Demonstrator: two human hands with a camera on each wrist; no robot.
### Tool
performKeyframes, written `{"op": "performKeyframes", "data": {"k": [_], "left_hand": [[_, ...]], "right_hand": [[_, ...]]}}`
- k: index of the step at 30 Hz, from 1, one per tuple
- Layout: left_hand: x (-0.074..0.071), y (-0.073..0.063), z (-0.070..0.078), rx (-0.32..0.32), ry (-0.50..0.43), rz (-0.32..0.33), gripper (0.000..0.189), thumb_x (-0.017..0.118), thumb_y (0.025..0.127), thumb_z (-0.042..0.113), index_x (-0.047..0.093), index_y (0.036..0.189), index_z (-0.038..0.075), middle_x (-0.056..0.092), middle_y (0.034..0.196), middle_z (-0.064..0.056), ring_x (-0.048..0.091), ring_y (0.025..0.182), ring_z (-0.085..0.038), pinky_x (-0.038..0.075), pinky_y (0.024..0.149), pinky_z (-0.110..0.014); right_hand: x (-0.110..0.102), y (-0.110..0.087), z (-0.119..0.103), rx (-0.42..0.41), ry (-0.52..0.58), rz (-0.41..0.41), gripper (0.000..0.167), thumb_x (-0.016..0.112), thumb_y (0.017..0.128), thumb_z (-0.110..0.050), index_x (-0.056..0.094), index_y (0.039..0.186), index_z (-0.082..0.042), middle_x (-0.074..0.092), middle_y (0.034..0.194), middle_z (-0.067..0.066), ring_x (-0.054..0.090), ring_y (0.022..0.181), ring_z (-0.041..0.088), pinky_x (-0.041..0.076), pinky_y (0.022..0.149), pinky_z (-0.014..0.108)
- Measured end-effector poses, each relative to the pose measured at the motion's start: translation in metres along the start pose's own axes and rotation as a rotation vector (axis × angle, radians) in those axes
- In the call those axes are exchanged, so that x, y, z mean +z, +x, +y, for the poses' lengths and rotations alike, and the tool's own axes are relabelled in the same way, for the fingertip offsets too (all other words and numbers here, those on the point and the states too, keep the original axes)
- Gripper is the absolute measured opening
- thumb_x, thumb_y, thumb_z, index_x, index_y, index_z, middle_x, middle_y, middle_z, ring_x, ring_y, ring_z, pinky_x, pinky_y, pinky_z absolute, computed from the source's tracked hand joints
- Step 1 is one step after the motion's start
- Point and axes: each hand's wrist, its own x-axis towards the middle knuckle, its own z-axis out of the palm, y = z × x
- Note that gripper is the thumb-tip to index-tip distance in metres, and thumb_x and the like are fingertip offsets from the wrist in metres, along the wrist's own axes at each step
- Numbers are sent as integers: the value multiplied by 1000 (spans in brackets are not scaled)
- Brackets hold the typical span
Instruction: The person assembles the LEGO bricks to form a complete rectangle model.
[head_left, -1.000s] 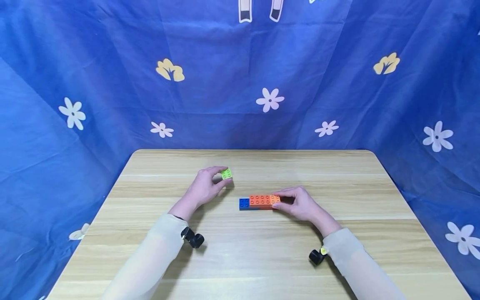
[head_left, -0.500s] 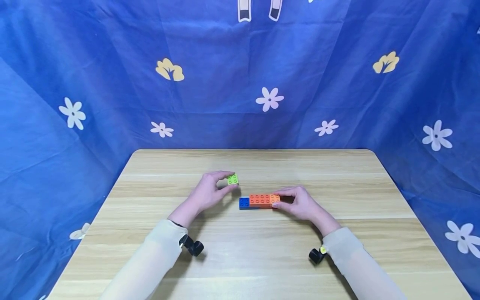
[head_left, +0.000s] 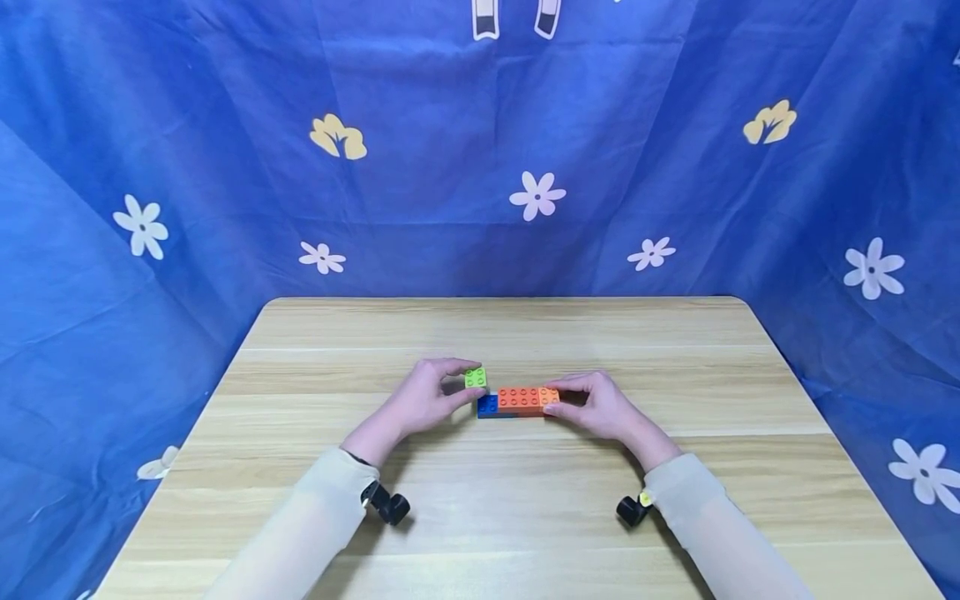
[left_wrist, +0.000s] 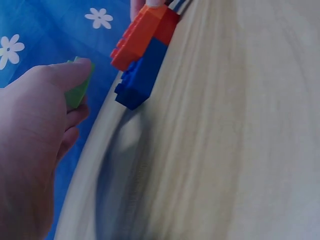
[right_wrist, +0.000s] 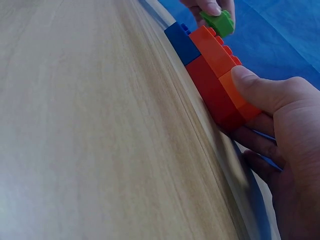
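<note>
A small lime-green toy brick (head_left: 476, 377) is pinched between the thumb and fingers of my left hand (head_left: 425, 398), held just above the left end of a joined row of bricks. That row lies on the table: a blue brick (left_wrist: 142, 75) and a red brick (right_wrist: 212, 92) form the lower layer. On top sit an orange-red brick (head_left: 519, 397) and a lighter orange brick (head_left: 550, 397), while the blue studs at the left end are bare. My right hand (head_left: 600, 406) grips the row's right end, thumb on the near side.
The wooden table (head_left: 510, 508) has rounded far corners. Behind it hangs a blue cloth (head_left: 450, 150) with white flowers. Black wrist cameras stick out from both sleeves, the left camera (head_left: 393, 506) and the right camera (head_left: 632, 510) both low over the table.
My left hand has brought the green brick to the right and nearer, from beyond the row to above its blue end. The right hand has stayed on the row.
</note>
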Motion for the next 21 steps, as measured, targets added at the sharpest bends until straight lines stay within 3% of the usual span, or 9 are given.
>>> {"op": "performKeyframes", "data": {"k": [3,21], "left_hand": [[4,-1,0,-10,-3,-26,52,80,96,40,70,138,11,70,137,-5,65,127,-25,45,114,-47],[14,3,-6,92,50,-78,50,83,94,39,74,134,10,74,129,-6,66,124,-25,47,111,-44]], "right_hand": [[0,0,0,-1,10,0,43,89,88,-36,80,124,-15,76,123,3,68,122,27,49,109,49],[0,5,-1,26,18,4,43,89,88,-39,80,124,-16,75,126,4,66,124,28,44,113,51]]}}
